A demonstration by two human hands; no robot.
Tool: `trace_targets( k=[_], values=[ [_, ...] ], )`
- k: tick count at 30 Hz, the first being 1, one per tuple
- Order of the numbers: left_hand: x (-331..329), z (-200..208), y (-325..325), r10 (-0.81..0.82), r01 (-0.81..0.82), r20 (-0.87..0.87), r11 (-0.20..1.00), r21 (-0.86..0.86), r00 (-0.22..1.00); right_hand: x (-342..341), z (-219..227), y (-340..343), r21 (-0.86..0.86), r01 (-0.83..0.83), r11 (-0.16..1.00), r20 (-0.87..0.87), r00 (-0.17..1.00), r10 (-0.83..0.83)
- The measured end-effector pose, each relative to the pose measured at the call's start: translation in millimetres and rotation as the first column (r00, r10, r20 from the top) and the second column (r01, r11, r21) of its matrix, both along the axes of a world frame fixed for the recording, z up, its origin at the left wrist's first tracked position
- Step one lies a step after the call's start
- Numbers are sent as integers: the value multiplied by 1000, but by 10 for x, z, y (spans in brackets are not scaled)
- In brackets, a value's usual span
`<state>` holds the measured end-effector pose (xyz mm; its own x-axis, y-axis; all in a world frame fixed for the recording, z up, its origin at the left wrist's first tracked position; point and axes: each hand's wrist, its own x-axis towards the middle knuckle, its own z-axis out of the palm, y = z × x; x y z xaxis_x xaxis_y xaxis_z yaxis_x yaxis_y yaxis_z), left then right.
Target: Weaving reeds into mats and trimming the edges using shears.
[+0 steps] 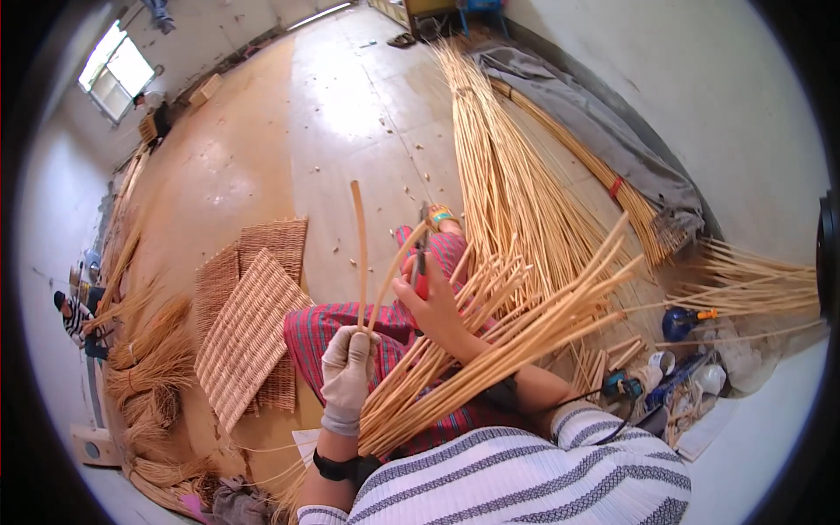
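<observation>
My left hand (346,376), in a pale glove, pinches the lower ends of two thin canes (360,254) that stand up from its fingers. One rises straight. The other bends right, its upper end beside the blades of the pruning shears (422,282); I cannot tell if it lies between them. My bare right hand (436,306) is wrapped around the red handles of those shears. A thick bundle of peeled canes (507,346) lies slanting across my lap, passing by my right forearm. Checked red cloth (319,337) covers my legs.
Woven panels (249,332) lie on the floor at my left, near several tied bundles of thin strands (157,346). Long canes (499,157) stretch away ahead. At right are a blue bottle (678,324) and a power tool (619,385). Two people (77,319) are at the far left.
</observation>
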<state>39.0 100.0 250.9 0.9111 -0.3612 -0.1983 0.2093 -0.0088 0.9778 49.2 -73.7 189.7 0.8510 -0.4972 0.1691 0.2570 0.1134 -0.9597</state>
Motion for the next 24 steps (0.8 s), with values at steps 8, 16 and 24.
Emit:
trace_targets(
  k=[8, 16, 24],
  values=[
    [-29, -93, -9, -25, 25, 7, 1000, -8, 1000, 36, 190, -77, -479, 281, 832, 115, 959, -258],
    [-97, -182, -72, -17, 17, 11, 999, -29, 1000, 90, 120, 7, -447, 250, 859, 97, 968, -231],
    [23, -61, 106, -108, 100, -75, 990, -103, 991, 33, 176, -209, -462, 77, 884, -12, 996, -93]
  ],
)
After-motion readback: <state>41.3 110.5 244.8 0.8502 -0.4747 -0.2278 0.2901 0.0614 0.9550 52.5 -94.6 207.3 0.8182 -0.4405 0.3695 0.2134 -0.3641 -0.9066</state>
